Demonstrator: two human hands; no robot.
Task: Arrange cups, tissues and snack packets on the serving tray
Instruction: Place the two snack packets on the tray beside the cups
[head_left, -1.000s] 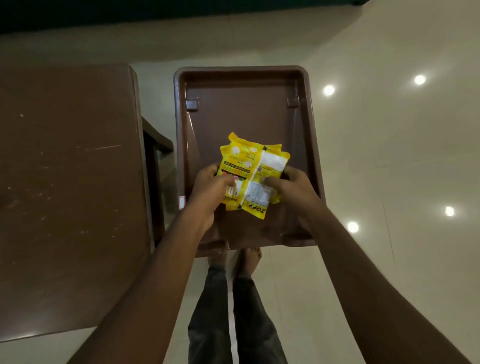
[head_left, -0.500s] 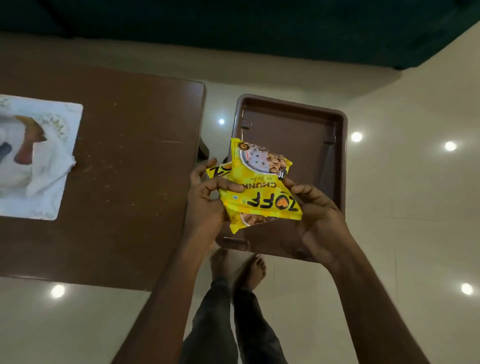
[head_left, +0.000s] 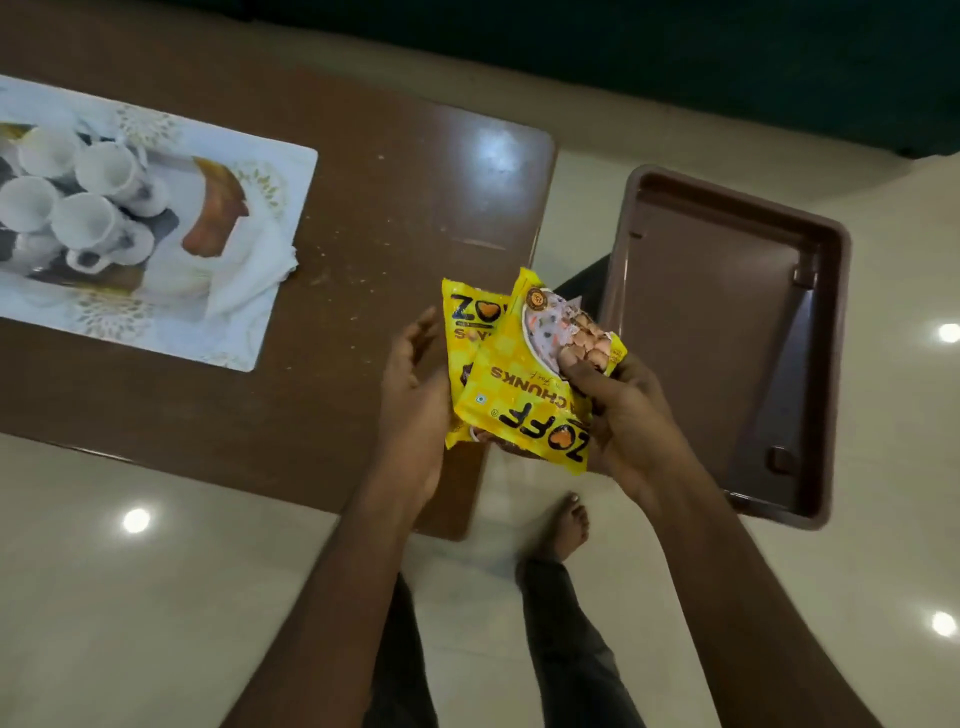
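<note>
At the near edge of the view, two bare forearms are being extended forward over a glossy cream tiled floor (head_left: 182, 597), on which round light spots are being reflected. Between the forearms, dark trouser legs and one bare foot (head_left: 563, 525) are being shown; the other foot is being hidden by the left forearm.

Two bright yellow plastic snack packets (head_left: 524, 395) with black lettering are being held above the near right corner of the dark brown wooden table (head_left: 363, 234). The front packet is being gripped by the right hand (head_left: 628, 421), thumb pressed on its printed picture, fingers curled beneath. The rear packet is being half covered by the front one, so only part of its lettering is being shown. The left hand (head_left: 415, 395) is being held open, palm against the packets' left edge, fingers straight.

To the right, off the table, an empty brown rectangular plastic tray (head_left: 831, 374) is being seen over the floor; its support is being hidden.

Farther left on the table, a white patterned serving tray (head_left: 270, 244) is being cut off by the left edge of the view. White cups (head_left: 88, 208) are being clustered on it, with crumpled white tissues (head_left: 249, 280) at its near right corner.
</note>
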